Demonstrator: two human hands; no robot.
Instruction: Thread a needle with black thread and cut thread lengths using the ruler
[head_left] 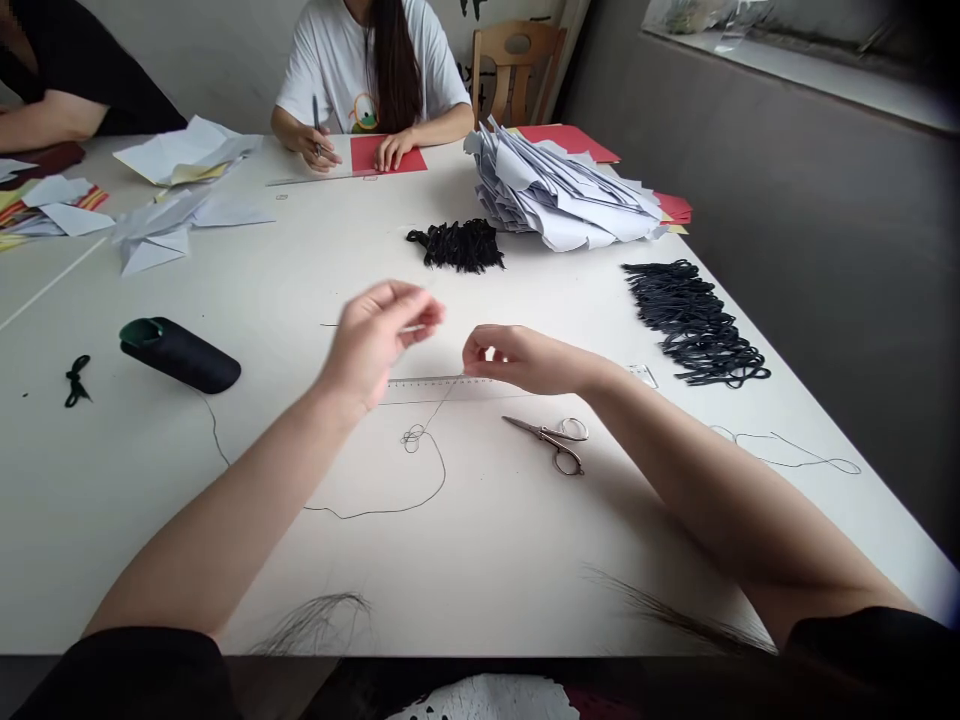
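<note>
My left hand [379, 335] is raised above the table, its fingers curled to a pinch and slightly blurred; what it holds, if anything, I cannot make out. My right hand [514, 358] is low over a clear ruler [427, 387], fingertips pinched on a thin dark thread [442, 470]. From there the thread runs down through a small tangle and loops left toward a dark spool [184, 355] lying on its side. Metal scissors [551, 437] lie partly open just below my right hand.
Black looped cords lie in a bundle [459, 245] and a long row [694, 320]. Behind them leans a big stack of white paper [562, 190]. A small black knotted cord [76, 382] lies at left. Across the table, a person [375, 80] holds a pen over red paper [367, 152].
</note>
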